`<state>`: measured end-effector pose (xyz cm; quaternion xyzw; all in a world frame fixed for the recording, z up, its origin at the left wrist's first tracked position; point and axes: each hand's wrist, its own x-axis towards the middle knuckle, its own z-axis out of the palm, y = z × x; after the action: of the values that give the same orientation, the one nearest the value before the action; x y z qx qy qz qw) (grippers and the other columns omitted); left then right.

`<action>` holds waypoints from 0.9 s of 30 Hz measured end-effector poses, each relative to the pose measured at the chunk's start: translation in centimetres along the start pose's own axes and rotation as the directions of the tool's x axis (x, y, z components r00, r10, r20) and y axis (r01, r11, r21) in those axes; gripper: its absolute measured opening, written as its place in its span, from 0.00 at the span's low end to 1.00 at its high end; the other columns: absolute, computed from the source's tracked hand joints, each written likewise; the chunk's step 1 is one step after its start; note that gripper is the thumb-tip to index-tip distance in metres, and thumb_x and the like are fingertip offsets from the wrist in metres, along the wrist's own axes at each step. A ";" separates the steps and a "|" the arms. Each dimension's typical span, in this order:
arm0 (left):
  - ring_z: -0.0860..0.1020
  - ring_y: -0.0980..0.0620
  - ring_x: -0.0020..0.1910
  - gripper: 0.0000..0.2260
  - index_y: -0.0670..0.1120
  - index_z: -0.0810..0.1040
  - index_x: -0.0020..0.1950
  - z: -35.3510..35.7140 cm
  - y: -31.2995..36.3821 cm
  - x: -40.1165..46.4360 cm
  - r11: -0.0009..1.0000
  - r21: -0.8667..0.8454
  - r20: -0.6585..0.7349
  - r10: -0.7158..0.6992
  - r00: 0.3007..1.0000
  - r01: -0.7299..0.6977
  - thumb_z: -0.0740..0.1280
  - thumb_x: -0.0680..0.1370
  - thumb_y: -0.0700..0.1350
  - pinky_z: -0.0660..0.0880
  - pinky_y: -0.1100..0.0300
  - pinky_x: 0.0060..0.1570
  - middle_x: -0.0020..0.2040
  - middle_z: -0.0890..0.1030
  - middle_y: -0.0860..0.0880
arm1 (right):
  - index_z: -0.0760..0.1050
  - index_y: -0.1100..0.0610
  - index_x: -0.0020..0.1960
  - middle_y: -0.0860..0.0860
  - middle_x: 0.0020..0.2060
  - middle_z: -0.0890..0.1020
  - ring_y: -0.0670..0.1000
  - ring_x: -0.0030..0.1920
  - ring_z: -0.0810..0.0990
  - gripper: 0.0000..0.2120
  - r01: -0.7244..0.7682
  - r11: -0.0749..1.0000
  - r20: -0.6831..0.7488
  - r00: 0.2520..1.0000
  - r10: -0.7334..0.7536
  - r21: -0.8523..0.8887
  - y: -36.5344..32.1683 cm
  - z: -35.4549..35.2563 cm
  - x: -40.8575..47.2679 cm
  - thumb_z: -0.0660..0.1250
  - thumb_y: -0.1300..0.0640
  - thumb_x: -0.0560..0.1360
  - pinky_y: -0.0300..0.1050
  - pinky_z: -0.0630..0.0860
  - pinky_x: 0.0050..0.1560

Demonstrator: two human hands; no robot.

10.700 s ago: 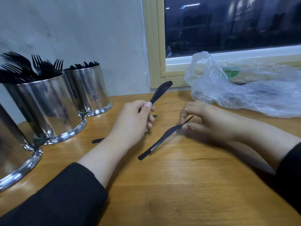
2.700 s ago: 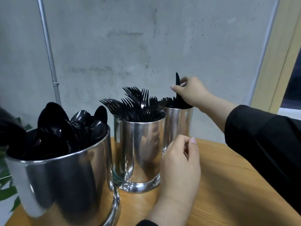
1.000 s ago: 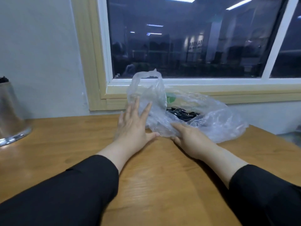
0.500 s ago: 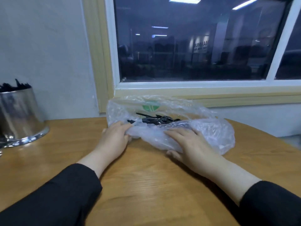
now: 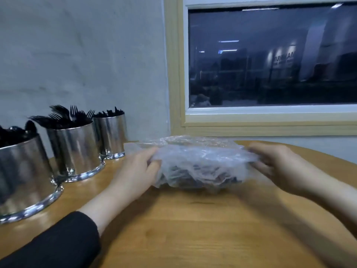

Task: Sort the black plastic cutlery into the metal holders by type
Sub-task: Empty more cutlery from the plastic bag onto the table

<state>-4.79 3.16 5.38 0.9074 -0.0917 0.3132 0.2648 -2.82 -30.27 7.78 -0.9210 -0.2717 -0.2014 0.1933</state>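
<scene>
On the wooden desk (image 5: 193, 229) under the dark window, my left hand (image 5: 135, 171) and right hand (image 5: 278, 167) now grip the bag (image 5: 199, 161) of cutlery, pulled nearer the holders (image 5: 75, 149) for sorting.

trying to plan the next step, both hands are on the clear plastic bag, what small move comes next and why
Probably open the clear plastic bag: the left hand and right hand grip its ends, and the dark cutlery inside is still wrapped.
</scene>
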 end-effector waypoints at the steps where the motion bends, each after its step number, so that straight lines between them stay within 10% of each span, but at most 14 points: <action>1: 0.71 0.46 0.35 0.12 0.42 0.77 0.43 -1.4 0.7 0.6 1.000 -0.020 -0.036 -0.015 0.999 0.015 0.60 0.77 0.49 0.68 0.51 0.38 0.32 0.75 0.46 | 0.72 0.39 0.53 0.40 0.46 0.81 0.44 0.44 0.79 0.09 -0.008 0.999 -0.024 1.000 0.009 0.034 -0.8 -1.4 1.2 0.67 0.53 0.78 0.45 0.74 0.44; 6: 0.71 0.50 0.35 0.05 0.48 0.75 0.53 -4.9 1.8 7.1 0.937 -0.156 0.051 -0.308 0.950 0.312 0.64 0.79 0.46 0.66 0.57 0.34 0.41 0.76 0.49 | 0.70 0.48 0.67 0.51 0.55 0.78 0.57 0.56 0.77 0.20 -0.084 0.989 -0.162 0.985 0.064 -0.120 -2.7 -4.5 9.0 0.70 0.51 0.76 0.53 0.74 0.53; 10: 0.75 0.44 0.50 0.19 0.44 0.71 0.69 -3.2 -1.3 9.9 0.895 -0.013 0.220 -0.433 0.874 0.446 0.66 0.80 0.46 0.74 0.53 0.50 0.57 0.75 0.45 | 0.73 0.54 0.62 0.54 0.63 0.76 0.60 0.63 0.74 0.18 0.098 0.921 -0.360 0.901 -0.243 -0.376 -3.2 -1.5 8.0 0.72 0.51 0.74 0.60 0.71 0.61; 13: 0.73 0.46 0.38 0.13 0.43 0.71 0.62 -0.4 -3.4 9.5 0.896 0.075 0.213 -0.444 0.871 0.438 0.67 0.79 0.41 0.69 0.57 0.34 0.49 0.78 0.42 | 0.75 0.49 0.60 0.51 0.69 0.73 0.56 0.72 0.68 0.18 0.233 0.902 -0.206 0.924 -0.322 -0.364 -1.8 3.2 3.7 0.63 0.39 0.78 0.61 0.64 0.70; 19: 0.77 0.46 0.55 0.14 0.47 0.78 0.66 2.1 -5.1 5.8 0.958 0.170 0.081 -0.248 0.965 0.232 0.59 0.84 0.46 0.73 0.55 0.55 0.65 0.77 0.43 | 0.59 0.34 0.75 0.37 0.78 0.55 0.44 0.79 0.50 0.34 0.142 0.981 0.198 0.974 -0.115 -0.132 3.6 8.7 1.0 0.56 0.25 0.71 0.57 0.54 0.77; 22: 0.64 0.48 0.76 0.28 0.54 0.65 0.79 0.7 -5.1 1.7 0.989 0.132 0.122 -0.084 0.989 0.068 0.60 0.80 0.64 0.61 0.47 0.76 0.79 0.63 0.49 | 0.71 0.40 0.70 0.41 0.73 0.69 0.47 0.76 0.63 0.25 0.137 0.984 0.151 0.981 -0.120 -0.113 4.0 9.7 1.8 0.62 0.36 0.75 0.57 0.65 0.72; 27: 0.37 0.59 0.79 0.47 0.73 0.47 0.77 -1.7 -4.5 -3.8 0.939 0.273 0.473 0.061 0.879 -0.212 0.59 0.61 0.83 0.43 0.45 0.76 0.77 0.30 0.68 | 0.84 0.56 0.54 0.48 0.57 0.82 0.52 0.59 0.80 0.18 0.201 0.979 -0.004 0.980 -0.201 -0.043 2.1 9.5 2.8 0.61 0.47 0.77 0.41 0.72 0.62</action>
<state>-7.22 7.87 2.28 0.9770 -0.1646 0.1194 0.0639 3.06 -26.30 0.53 -0.8920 -0.3582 -0.2294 0.1533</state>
